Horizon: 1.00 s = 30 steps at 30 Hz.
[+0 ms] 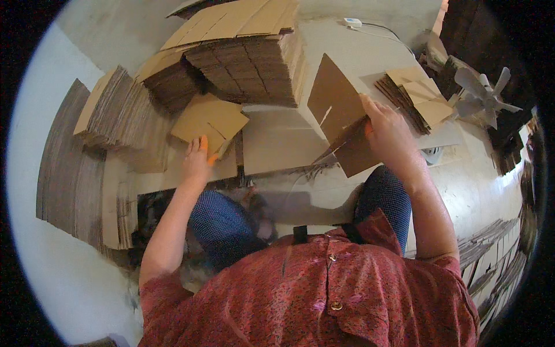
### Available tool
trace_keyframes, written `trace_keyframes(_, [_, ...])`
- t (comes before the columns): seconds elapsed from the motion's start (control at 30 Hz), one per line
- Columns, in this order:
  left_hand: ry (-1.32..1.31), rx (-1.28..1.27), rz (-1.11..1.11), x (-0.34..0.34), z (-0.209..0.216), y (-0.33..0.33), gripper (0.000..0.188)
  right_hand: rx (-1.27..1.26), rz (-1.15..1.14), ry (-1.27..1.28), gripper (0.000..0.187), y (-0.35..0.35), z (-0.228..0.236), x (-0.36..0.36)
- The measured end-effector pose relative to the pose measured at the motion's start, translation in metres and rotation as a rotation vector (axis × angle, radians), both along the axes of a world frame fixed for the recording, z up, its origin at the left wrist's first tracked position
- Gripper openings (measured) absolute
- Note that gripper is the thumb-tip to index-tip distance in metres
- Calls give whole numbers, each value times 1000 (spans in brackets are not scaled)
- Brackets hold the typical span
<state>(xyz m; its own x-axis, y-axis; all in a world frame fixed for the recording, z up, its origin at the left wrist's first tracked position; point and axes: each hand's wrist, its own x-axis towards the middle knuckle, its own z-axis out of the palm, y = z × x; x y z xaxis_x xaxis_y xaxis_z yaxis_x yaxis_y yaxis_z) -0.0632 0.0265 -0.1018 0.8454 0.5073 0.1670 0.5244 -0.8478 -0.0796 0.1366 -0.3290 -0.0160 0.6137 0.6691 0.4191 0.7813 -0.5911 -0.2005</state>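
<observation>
My right hand (388, 128) is closed on the edge of a brown cardboard sheet (335, 95) with slots cut in it, held up and tilted; another cardboard flap hangs below the fingers. At the left, my left hand (198, 165), with orange coverings on some fingers, pinches the near edge of a slotted cardboard piece (209, 117). Its fingers lie on top and the thumb sits at the side. This piece slopes in front of a tall stack of cardboard sheets (248, 66).
More cardboard stacks (118, 110) stand on the left by the wall. A small pile of cardboard pieces (419, 98) lies at the right, beside a fan with pale blades (485, 95). A white device with a cable (352, 22) rests at the back. Further cardboard (491, 260) is at the lower right.
</observation>
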Motion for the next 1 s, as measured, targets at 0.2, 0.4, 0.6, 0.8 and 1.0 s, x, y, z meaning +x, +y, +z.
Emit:
trace_keyframes(0.2, [-226, -151, -94, 19, 45, -12, 35, 324, 310, 47, 52, -21, 9, -27])
trace_keyframes(0.4, [-241, -249, -163, 52, 86, -36, 31, 374, 507, -141, 63, -36, 46, -55])
trace_keyframes(0.6, [-398, -1060, -206, 67, 85, -60, 27, 421, 440, -191, 58, -35, 56, -55])
trace_keyframes(0.8, [-338, -1047, -253, 70, 72, -68, 25, 364, 397, -181, 66, -42, 61, -59])
trace_keyframes(1.0, [-241, -665, -368, 76, 84, -109, 24, 359, 381, -205, 64, -47, 64, -54])
